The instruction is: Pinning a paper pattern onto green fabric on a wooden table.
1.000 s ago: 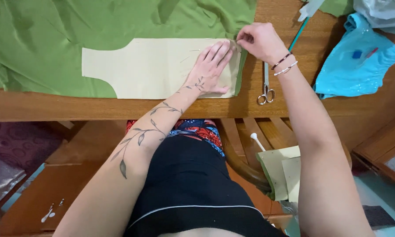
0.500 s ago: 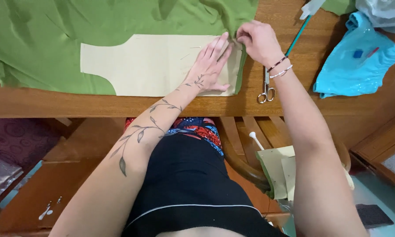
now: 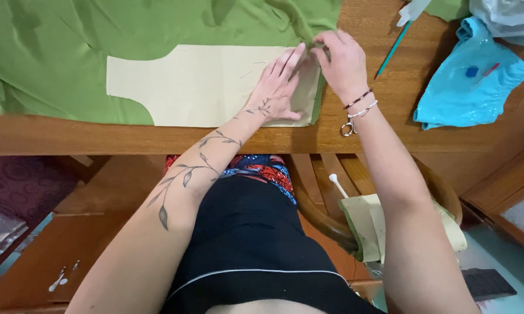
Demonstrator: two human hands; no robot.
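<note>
A cream paper pattern piece lies on green fabric spread over a wooden table. My left hand rests flat on the pattern's right end, fingers spread, pressing it down. My right hand sits just right of it at the pattern's upper right corner, fingertips pinched at the edge where paper meets fabric; whatever it pinches is too small to see. Thin pins show in the paper near my left fingers. Scissors lie partly hidden under my right wrist.
A turquoise sequinned cloth lies at the table's right, pale fabric behind it. A teal pencil lies past my right hand. Below the table edge are chair slats and folded cream-green pieces.
The view has shifted slightly. My right hand has moved a little left and down, closing in on my left fingertips at the pattern's corner. My left hand stays pressed flat.
</note>
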